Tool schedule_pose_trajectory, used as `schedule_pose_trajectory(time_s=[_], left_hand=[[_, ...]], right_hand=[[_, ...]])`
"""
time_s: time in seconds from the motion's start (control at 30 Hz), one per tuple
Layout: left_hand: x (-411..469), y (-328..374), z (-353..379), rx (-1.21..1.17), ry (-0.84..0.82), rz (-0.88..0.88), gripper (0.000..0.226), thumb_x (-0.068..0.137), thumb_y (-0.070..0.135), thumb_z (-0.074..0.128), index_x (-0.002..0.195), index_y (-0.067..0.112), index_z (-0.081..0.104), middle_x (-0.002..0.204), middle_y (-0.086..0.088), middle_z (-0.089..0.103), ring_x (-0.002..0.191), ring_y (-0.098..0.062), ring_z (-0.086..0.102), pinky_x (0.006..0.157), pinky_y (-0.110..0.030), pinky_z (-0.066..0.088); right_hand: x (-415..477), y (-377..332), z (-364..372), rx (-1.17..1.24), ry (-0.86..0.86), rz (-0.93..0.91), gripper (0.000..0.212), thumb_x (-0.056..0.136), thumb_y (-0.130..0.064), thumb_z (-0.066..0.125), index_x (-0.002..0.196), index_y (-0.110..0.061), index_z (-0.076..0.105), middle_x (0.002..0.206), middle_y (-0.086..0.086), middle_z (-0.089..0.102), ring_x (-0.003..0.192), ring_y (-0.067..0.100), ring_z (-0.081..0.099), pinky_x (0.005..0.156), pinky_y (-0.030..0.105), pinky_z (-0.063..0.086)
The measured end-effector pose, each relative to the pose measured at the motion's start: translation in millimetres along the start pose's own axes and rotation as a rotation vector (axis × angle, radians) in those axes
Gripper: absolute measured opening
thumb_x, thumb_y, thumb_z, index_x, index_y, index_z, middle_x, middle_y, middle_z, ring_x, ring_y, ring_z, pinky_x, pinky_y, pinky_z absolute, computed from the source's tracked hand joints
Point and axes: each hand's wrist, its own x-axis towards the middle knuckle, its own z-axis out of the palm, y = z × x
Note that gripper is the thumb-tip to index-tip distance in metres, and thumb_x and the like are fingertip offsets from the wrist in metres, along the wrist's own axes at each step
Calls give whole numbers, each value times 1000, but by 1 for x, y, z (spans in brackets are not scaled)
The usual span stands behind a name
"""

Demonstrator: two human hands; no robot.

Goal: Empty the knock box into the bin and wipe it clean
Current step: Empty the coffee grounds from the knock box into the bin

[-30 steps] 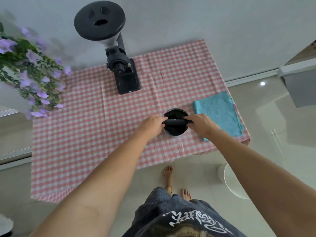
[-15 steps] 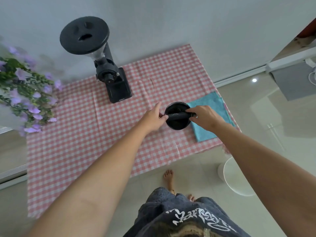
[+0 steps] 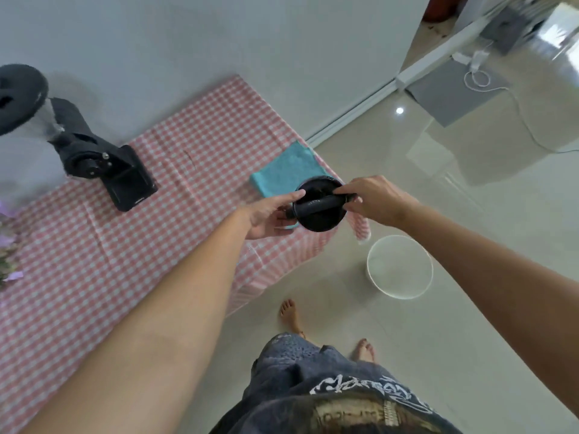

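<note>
The knock box [image 3: 318,219] is held over the desk [image 3: 94,245] edge, bin [image 3: 399,267] at its 4 o'clock. Left hand [image 3: 269,214] cups its wall; right hand [image 3: 372,198] pinches the bar [image 3: 319,204]. Rigid, light, probably slick; hold the wall.

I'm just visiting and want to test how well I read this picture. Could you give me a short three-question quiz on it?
1. True or false: the knock box is held by both the left hand and the right hand.
2. Which lies on the checked tablecloth? A) a turquoise cloth B) a sponge C) a paper towel
3. Fill in: the white bin stands on the ____, to the person's right of the table.

Key: 1 true; 2 A; 3 floor.
</note>
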Motion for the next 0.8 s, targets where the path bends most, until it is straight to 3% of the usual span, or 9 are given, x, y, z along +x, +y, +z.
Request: schedule_pose_trajectory(time_s=[0.17, 0.3, 0.4, 0.5, 0.57, 0.67, 0.8], left_hand=[[25, -12, 96, 62, -78, -41, 51, 77, 58, 74, 109, 19, 65, 93, 2, 61, 88, -15, 60, 92, -33, 54], [49, -32, 159, 108, -95, -46, 101, 47, 69, 96, 125, 14, 64, 123, -9, 61, 119, -26, 56, 112, -42, 49], [65, -45, 213, 116, -130, -46, 117, 31, 71, 98, 128, 16, 63, 129, -7, 66, 130, -22, 55, 108, -40, 48], [85, -54, 259, 128, -192, -41, 113, 28, 69, 100, 127, 25, 66, 118, 4, 74, 121, -13, 66, 99, -37, 53], [99, -58, 283, 161, -212, -44, 98, 42, 64, 99, 127, 28, 66, 124, 4, 75, 120, -13, 68, 99, -37, 55], [127, -62, 307, 268, -210, -53, 78, 60, 60, 83, 129, 29, 66, 141, -1, 69, 129, -16, 64, 102, -37, 54], [177, -70, 322, 407, -235, -78, 81, 65, 60, 81, 138, 28, 65, 144, 3, 67, 137, -18, 61, 116, -42, 48]], right_hand=[[-90, 63, 2, 66, 29, 112, 23, 90, -15, 61, 111, -16, 70, 96, 9, 72, 90, 33, 63, 85, 46, 50], [-157, 105, 11, 127, 52, 195, 24, 91, -15, 60, 112, -16, 70, 97, 9, 71, 91, 32, 62, 86, 45, 49], [-202, 140, 22, 173, 74, 263, 27, 92, -15, 60, 117, -18, 70, 101, 9, 71, 93, 32, 63, 88, 43, 48], [-236, 175, 36, 228, 98, 317, 34, 95, -17, 61, 127, -23, 68, 109, 4, 71, 99, 28, 63, 91, 36, 47], [-254, 199, 49, 262, 121, 356, 37, 96, -17, 61, 132, -24, 65, 115, 1, 71, 104, 25, 63, 92, 32, 45], [-270, 233, 73, 335, 153, 417, 39, 96, -14, 59, 132, -25, 64, 121, -3, 70, 109, 23, 64, 94, 29, 45], [-274, 274, 115, 425, 193, 499, 39, 96, -15, 60, 132, -30, 65, 127, -8, 70, 116, 19, 63, 100, 28, 45]])
